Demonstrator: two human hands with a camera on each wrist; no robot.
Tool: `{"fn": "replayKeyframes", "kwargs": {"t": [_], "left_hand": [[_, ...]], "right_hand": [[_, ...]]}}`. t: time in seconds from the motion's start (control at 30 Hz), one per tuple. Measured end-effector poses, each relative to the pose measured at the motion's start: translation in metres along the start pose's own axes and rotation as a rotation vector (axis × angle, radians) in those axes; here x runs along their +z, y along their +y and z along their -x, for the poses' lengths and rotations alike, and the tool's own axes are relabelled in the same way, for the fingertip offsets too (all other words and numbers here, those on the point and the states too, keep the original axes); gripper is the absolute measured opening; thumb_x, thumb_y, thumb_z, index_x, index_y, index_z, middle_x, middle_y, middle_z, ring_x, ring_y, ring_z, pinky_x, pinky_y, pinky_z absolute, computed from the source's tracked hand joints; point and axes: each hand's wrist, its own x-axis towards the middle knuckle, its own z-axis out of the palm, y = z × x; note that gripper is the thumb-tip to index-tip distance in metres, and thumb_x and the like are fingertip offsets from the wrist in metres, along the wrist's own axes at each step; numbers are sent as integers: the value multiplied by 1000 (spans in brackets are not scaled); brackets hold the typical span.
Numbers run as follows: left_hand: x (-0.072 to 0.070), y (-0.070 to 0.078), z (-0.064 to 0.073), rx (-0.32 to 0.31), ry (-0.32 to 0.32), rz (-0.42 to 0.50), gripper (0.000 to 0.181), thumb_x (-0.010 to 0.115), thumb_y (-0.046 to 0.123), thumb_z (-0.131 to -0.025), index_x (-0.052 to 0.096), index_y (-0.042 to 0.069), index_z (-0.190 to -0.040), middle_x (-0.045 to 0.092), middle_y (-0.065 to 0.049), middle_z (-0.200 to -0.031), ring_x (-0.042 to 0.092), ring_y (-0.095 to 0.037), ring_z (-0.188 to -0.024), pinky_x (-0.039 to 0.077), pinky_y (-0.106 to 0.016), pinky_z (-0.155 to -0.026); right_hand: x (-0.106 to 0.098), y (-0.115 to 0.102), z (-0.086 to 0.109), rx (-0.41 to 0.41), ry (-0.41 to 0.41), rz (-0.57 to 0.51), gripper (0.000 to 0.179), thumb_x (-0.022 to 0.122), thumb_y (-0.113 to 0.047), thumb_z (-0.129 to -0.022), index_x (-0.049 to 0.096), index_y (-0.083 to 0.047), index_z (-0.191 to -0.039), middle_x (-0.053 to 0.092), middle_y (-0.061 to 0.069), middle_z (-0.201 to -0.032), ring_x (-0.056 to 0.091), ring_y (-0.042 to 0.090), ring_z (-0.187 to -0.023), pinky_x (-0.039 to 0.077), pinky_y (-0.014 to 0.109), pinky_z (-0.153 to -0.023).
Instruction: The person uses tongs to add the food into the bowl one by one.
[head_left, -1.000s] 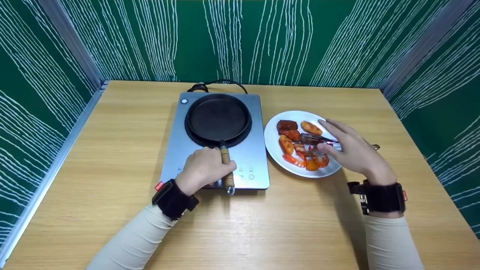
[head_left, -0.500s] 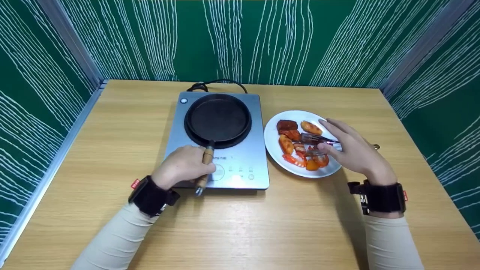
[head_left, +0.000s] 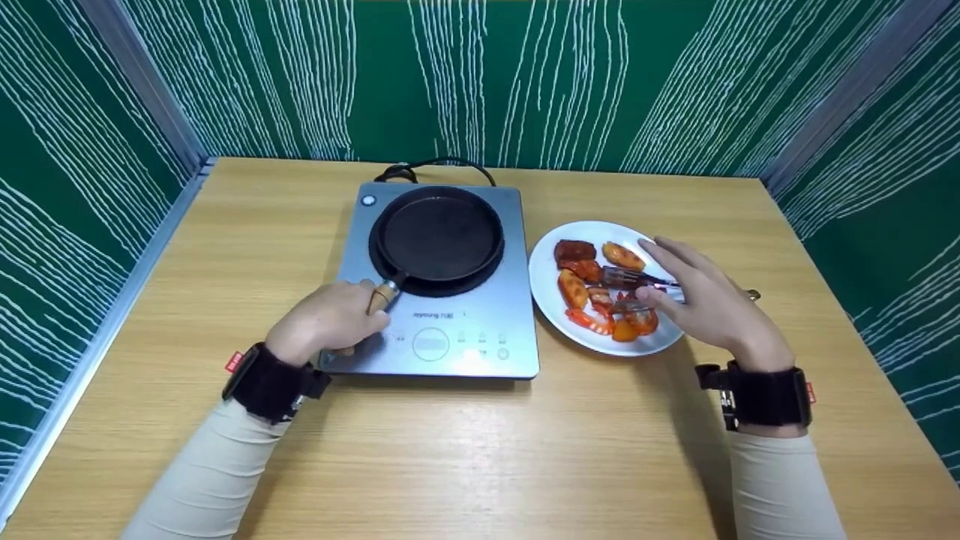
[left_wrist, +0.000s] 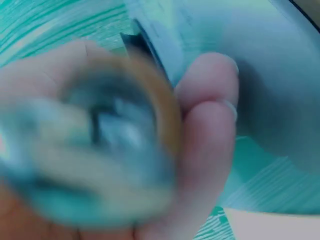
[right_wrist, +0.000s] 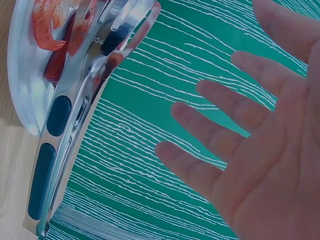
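My left hand (head_left: 326,319) grips the wooden handle (head_left: 383,295) of a small black frying pan (head_left: 439,236). The pan sits on the round hob of a silver induction cooker (head_left: 491,315), its handle angled toward the front left. In the left wrist view the blurred handle end (left_wrist: 120,125) lies within the curled fingers. My right hand (head_left: 716,304) hovers over the right side of a white plate (head_left: 550,300), fingers spread. Metal tongs (right_wrist: 42,180) with dark grip pads lie across that plate, apart from the palm in the right wrist view.
Several food pieces lie on the plate: a dark brown block (head_left: 575,250), a golden piece (head_left: 572,289) and a shrimp (head_left: 590,322) among them. A black cord (head_left: 450,160) runs behind the cooker. Green walls with white lines surround the wooden table (head_left: 480,450).
My left hand has swung the pan handle leftward, from pointing straight toward me to the front left. The pan has turned nearly in place on the cooker. My right hand has stayed still.
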Motion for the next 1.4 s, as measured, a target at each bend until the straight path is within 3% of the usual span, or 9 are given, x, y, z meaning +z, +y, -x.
{"fn": "replayKeyframes", "kwargs": {"t": [0.17,0.4,0.57,0.73,0.8,0.93,1.23,1.4], "left_hand": [[4,-9,3,32,11,28,31,47,20,-106,48,-2,-128,60,-15,-91,59,-17,-53,46,-31,-54],[6,-18,5,74,95,51,13,48,14,-105,48,5,-115,49,-10,-84,53,-21,-60,41,-32,-55],[6,-28,7,57,150,54,11,47,16,-106,52,9,-114,42,-7,-82,48,-24,-69,36,-35,-59],[16,-35,4,39,286,-35,26,49,35,-112,51,11,-104,38,-3,-74,47,-24,-63,33,-36,-55],[20,-37,1,34,352,-93,35,54,44,-111,52,10,-101,39,-3,-72,50,-25,-63,33,-37,-55],[24,-42,-5,42,415,-161,38,61,47,-107,56,9,-101,42,-5,-70,53,-28,-64,35,-39,-55],[22,-48,-7,72,436,-182,34,63,41,-108,56,9,-97,44,-7,-69,52,-28,-62,36,-39,-54],[21,-47,-7,87,430,-170,33,64,39,-107,55,10,-95,43,-6,-69,52,-29,-63,36,-40,-55]], "right_hand": [[0,0,0,9,0,3,75,65,-46,-105,29,-29,-169,22,20,-173,22,53,-156,26,80,-111],[2,1,0,-8,10,16,75,65,-43,-105,29,-28,-169,23,21,-172,23,52,-155,26,79,-113],[3,0,0,4,1,21,75,64,-45,-106,28,-29,-169,23,22,-172,23,53,-155,25,80,-112],[3,0,-1,21,-16,14,74,64,-44,-106,29,-27,-169,21,21,-173,22,53,-156,25,80,-112],[3,0,-2,28,-21,9,74,65,-44,-106,29,-27,-169,21,20,-174,21,53,-156,25,80,-112],[4,0,-1,39,-29,7,75,64,-46,-105,29,-28,-169,19,20,-174,20,53,-156,25,80,-112],[4,1,-3,40,-30,1,74,64,-44,-106,29,-27,-169,21,20,-173,20,52,-156,25,80,-112],[3,15,-1,43,-18,22,73,64,-41,-107,31,-21,-168,27,26,-169,25,55,-153,25,78,-114]]}}
